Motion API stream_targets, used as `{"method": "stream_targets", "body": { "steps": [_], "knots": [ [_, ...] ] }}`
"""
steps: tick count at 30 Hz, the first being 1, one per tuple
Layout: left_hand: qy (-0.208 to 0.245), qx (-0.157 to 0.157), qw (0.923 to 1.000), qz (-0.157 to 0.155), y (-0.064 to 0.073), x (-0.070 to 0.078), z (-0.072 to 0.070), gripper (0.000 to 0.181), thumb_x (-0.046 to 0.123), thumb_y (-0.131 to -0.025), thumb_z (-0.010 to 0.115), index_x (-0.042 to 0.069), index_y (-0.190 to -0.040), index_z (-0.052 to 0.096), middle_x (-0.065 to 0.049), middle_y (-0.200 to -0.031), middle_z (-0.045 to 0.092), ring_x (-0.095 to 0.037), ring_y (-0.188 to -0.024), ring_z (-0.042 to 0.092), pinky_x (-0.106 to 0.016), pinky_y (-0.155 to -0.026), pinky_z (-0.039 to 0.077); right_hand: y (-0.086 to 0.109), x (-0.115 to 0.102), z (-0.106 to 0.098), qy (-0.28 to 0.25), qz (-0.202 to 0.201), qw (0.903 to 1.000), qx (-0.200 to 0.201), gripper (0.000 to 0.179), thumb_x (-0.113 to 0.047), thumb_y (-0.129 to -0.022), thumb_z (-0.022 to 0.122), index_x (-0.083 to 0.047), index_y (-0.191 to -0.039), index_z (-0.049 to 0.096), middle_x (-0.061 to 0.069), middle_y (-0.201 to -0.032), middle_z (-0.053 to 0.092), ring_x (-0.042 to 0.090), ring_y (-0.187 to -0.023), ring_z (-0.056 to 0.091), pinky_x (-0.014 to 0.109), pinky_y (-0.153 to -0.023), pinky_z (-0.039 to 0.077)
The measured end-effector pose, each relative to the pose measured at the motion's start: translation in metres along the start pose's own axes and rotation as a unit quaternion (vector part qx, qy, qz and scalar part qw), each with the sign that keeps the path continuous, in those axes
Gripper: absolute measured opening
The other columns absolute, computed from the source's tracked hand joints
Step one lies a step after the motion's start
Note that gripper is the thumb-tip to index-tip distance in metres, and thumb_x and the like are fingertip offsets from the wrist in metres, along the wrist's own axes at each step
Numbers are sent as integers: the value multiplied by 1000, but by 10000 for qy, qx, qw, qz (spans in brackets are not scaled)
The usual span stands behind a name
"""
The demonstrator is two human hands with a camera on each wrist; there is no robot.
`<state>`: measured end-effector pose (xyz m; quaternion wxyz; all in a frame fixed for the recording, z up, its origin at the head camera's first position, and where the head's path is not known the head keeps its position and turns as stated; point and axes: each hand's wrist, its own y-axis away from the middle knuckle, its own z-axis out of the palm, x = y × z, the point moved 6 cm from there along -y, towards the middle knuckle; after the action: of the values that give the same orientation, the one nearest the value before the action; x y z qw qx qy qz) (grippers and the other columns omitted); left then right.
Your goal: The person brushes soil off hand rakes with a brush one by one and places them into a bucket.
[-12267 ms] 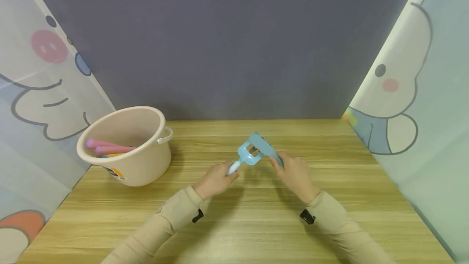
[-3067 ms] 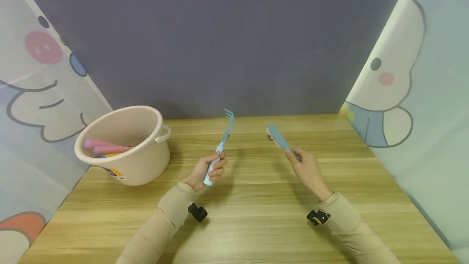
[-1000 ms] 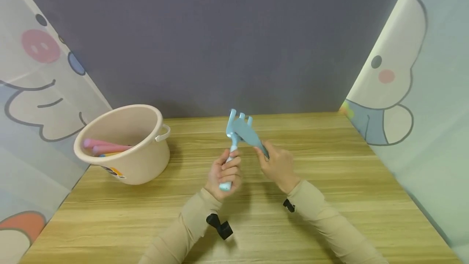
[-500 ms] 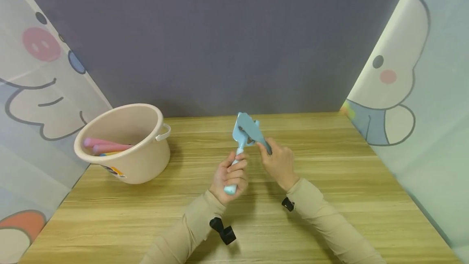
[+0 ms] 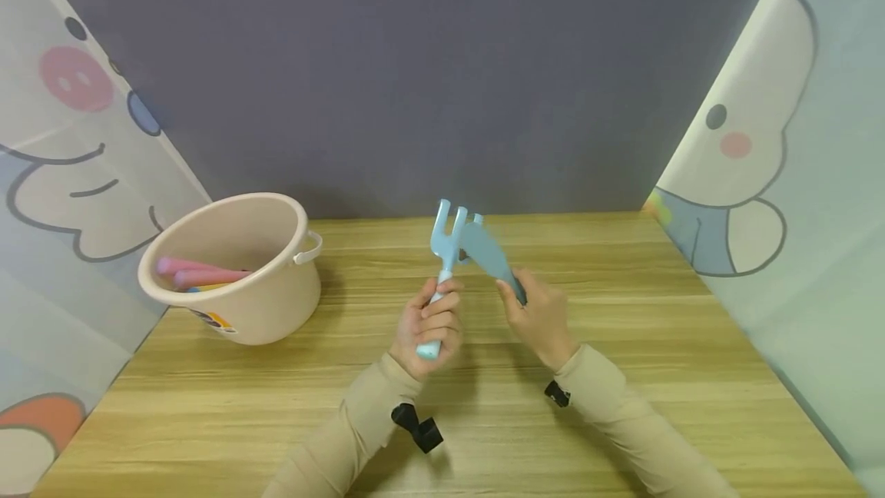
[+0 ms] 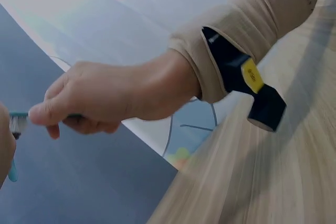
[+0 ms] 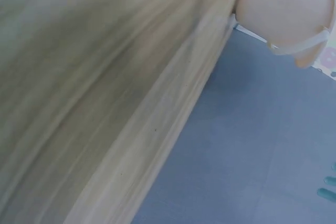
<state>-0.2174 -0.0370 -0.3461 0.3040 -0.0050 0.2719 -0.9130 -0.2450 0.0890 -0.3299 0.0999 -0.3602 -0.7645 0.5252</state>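
In the head view my left hand [image 5: 427,329] grips the handle of a light blue toy garden fork [image 5: 445,246], its tines pointing up and away. My right hand [image 5: 541,320] holds a blue brush [image 5: 486,252] by its handle, back upward, the brush head overlapping the fork's right side. In the left wrist view, pale bristles [image 6: 18,123] show between my right hand [image 6: 94,93] and a sliver of my left hand [image 6: 5,140]. Only the fork's tines [image 7: 327,194] enter the right wrist view, at its right edge.
A cream bucket [image 5: 280,306] with a white handle stands on the left of the wooden table [image 5: 622,283]. Pink sticks [image 5: 207,277] and a yellow item lie inside it. A dark panel [image 5: 442,83] rises behind the table, and cartoon-printed sheets [image 5: 747,114] flank both sides.
About three seconds ago the fork and brush were held apart; now they overlap. In the last half second the fork has turned, showing its tines, and the brush has slid slightly right.
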Motion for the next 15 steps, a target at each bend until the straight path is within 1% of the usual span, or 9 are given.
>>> {"method": "stream_targets", "body": {
  "steps": [3, 5, 8, 11, 15],
  "knots": [
    [19, -10, 10000, 20, -2, -1, 1, 26, 29, -99, 36, 7, -89, 44, 8, -57, 29, -1, -39, 29, -12, -37, 28, 1, -3, 2, 87, -232, 9997, 82, 52, -38, -97, 38, 6, -78, 58, 1, -47, 46, 5, -34, 33, 15, -32, 24],
    [67, 2, 10000, 35, -3, -2, 1, 25, 29, -99, 37, 7, -89, 44, 8, -57, 29, -1, -39, 28, -12, -37, 28, 2, -4, 4, 118, -263, 9995, 152, 50, -37, -97, 39, 5, -78, 58, 0, -46, 45, 4, -34, 31, 15, -32, 22],
    [214, 7, 9997, 77, -4, -4, 1, 27, 30, -99, 35, 7, -89, 44, 8, -57, 29, -1, -39, 27, -12, -37, 28, 3, -5, 5, 180, -224, 9995, 159, 49, -37, -97, 39, 4, -79, 58, 0, -46, 44, 4, -35, 30, 15, -32, 21],
    [349, -2, 9994, 79, -4, -5, 0, 25, 29, -98, 37, 7, -89, 43, 8, -58, 29, -1, -39, 27, -12, -37, 28, 3, -5, 6, 272, -141, 9995, 55, 48, -38, -97, 39, 3, -79, 58, -1, -46, 44, 3, -35, 29, 14, -32, 20],
    [330, -29, 9995, -11, -4, -5, 0, 21, 25, -98, 40, 7, -88, 43, 8, -57, 29, -1, -39, 27, -11, -37, 27, 2, -6, 7, 370, -11, 9993, -73, 49, -39, -97, 38, 1, -80, 59, -1, -46, 44, 1, -36, 27, 14, -33, 18]
  ]
}}
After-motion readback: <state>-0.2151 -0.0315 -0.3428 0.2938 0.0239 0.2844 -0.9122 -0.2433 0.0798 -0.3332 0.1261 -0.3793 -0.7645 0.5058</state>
